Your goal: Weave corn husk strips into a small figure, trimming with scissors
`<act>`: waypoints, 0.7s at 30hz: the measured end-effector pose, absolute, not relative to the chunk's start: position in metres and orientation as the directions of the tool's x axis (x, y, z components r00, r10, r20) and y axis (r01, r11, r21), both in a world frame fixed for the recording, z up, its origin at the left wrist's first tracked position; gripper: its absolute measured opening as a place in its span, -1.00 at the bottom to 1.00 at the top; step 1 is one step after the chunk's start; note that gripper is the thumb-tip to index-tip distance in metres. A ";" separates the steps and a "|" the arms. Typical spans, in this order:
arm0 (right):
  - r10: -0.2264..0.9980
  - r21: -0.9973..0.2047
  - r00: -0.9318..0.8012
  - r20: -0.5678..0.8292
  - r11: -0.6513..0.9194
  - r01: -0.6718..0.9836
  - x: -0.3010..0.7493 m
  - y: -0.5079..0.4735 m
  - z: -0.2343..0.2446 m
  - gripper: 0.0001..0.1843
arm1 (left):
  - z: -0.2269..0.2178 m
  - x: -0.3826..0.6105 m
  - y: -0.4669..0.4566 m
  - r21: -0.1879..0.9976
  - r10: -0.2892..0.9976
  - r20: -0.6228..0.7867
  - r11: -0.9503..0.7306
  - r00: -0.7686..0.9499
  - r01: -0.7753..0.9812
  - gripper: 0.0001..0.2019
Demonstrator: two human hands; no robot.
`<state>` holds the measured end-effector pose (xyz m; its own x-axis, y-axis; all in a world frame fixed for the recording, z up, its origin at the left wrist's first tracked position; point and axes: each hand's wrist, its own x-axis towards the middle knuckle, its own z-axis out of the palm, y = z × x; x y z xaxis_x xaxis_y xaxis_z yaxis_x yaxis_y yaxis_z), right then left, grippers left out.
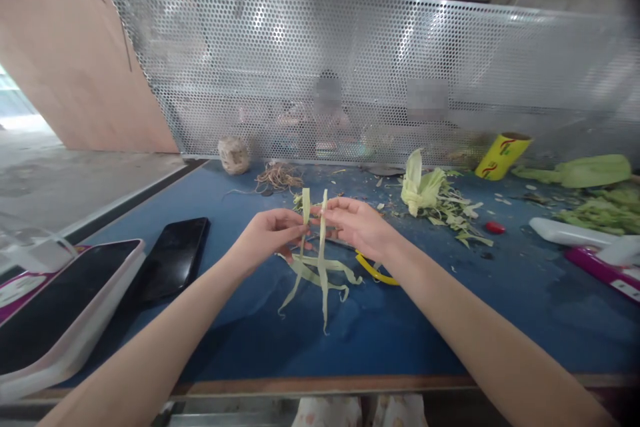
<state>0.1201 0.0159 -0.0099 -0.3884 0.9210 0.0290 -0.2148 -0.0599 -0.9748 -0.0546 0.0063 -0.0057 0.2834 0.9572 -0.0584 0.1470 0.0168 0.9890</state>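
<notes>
Both my hands are raised over the blue table, pinching thin pale-green husk strips. My left hand is closed on one upright strip. My right hand is closed on a second upright strip just beside it. The strips hang down and cross a couple of horizontal strips, forming a loose lattice. Under my right wrist lies a yellow-handled tool, partly hidden.
A black phone and a white-edged tablet lie at the left. Corn husks, scraps, a twine ball, a yellow tube, a small red object and green leaves lie farther back. A perforated metal screen closes the far side.
</notes>
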 end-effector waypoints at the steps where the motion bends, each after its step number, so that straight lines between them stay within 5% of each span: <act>1: 0.918 -0.961 -0.396 0.016 -0.096 -0.261 0.119 0.016 -0.011 -0.80 | -0.008 -0.052 0.006 0.990 0.955 -0.049 0.007 0.292 0.143 -0.74; 7: 0.939 -0.960 -0.342 0.037 -0.062 -0.274 0.115 0.018 -0.018 -0.72 | -0.014 -0.041 0.000 0.990 0.931 -0.043 -0.010 0.362 0.142 -0.76; 14: 0.946 -0.989 -0.288 0.145 0.142 -0.030 0.123 0.018 -0.014 -0.74 | -0.015 -0.040 -0.001 0.987 0.929 -0.057 -0.003 0.367 0.162 -0.81; 21: 0.941 -0.988 -0.304 0.150 0.130 -0.087 0.125 0.014 -0.014 -0.63 | -0.010 -0.044 -0.003 0.986 0.904 -0.023 -0.051 0.428 0.160 -0.82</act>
<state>0.1249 0.0140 -0.0143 -0.3038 0.9408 0.1504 -0.0873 0.1297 -0.9877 -0.0438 -0.0029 -0.0100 0.4277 0.9036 -0.0227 0.1602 -0.0511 0.9858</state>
